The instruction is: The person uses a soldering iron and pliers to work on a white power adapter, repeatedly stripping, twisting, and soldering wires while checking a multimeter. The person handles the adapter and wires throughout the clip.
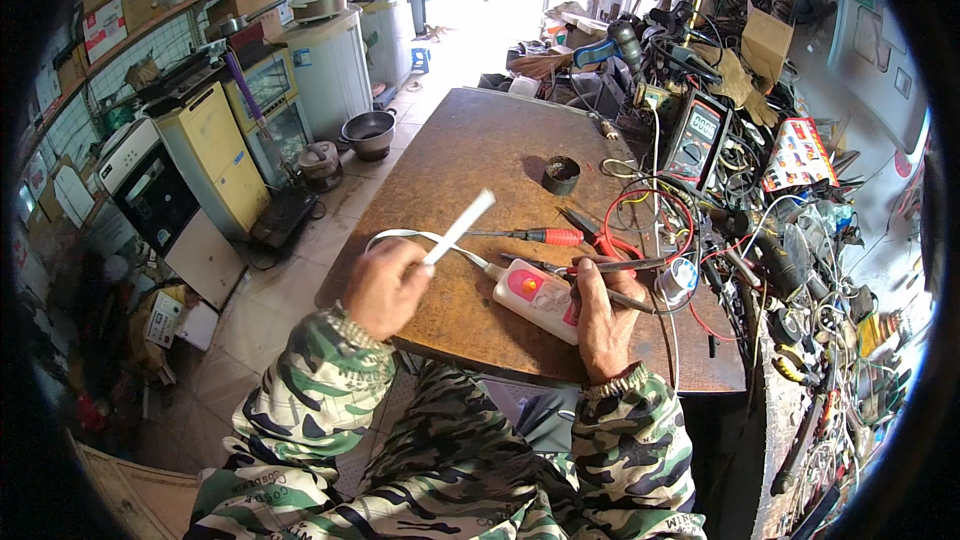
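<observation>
My left hand (385, 285) is closed around a white flat strip (462, 226), which sticks up toward the right. A white cord (402, 233) curves from beside that hand to a white power strip (538, 300) with a lit orange button on a pink panel. My right hand (607, 322) is closed around a dark, plier-like tool (632, 265) at the power strip's right end; its narrow tip points left above the strip. Just beyond lie a red-handled screwdriver (550, 236) and red-handled pliers (608, 242).
A round black tin (561, 175) stands on the brown table (480, 140). A multimeter (692, 140) with red leads and a small white tub (679, 278) are at the right, beside heaped cables and tools (790, 250). Left on the floor are a dark pot (369, 134) and appliances.
</observation>
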The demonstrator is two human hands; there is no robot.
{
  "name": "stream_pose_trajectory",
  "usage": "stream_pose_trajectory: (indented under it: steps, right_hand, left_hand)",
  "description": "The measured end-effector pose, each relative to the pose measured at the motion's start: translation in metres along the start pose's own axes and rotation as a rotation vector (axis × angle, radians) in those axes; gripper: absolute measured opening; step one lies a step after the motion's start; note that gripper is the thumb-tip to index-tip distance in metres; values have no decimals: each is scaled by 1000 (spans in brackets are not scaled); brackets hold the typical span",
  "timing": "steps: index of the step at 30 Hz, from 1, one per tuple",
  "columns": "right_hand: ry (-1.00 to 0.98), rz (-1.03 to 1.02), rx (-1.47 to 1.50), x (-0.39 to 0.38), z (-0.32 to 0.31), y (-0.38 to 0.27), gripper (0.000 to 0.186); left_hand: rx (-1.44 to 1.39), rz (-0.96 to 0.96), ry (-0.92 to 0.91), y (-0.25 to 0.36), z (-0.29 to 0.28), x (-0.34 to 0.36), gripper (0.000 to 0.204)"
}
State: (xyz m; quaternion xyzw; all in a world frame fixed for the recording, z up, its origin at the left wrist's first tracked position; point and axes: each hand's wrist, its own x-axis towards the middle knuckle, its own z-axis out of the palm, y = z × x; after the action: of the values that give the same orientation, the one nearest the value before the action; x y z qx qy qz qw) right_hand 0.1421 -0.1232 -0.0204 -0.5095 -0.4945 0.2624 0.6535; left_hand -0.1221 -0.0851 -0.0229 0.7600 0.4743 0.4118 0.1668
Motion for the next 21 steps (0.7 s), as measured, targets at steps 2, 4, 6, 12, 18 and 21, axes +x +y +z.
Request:
stream_pose_trajectory:
  steps: [2, 4, 6, 12, 18, 21]
  right_hand:
    - [-11, 7, 15, 1, -2, 1, 23]
    - [-10, 20, 31, 0, -4, 2, 23]
    - [3, 38, 50, 1, -5, 2, 24]
    - [-8, 31, 66, 2, -1, 5, 21]
    - [4, 40, 33, -1, -2, 0, 21]
    - [-7, 67, 15, 0, -8, 0, 23]
  left_hand:
    - [-336, -119, 107, -5, -12, 4, 14]
    - [-732, -187, 238, -19, -36, 18, 18]
    - [-1059, -263, 340, -43, -64, 34, 19]
    - [-379, -743, 184, -101, -104, 44, 41]
    - [-58, -165, 284, -26, -62, 23, 15]
    - [41, 130, -1, 9, -29, 28, 21]
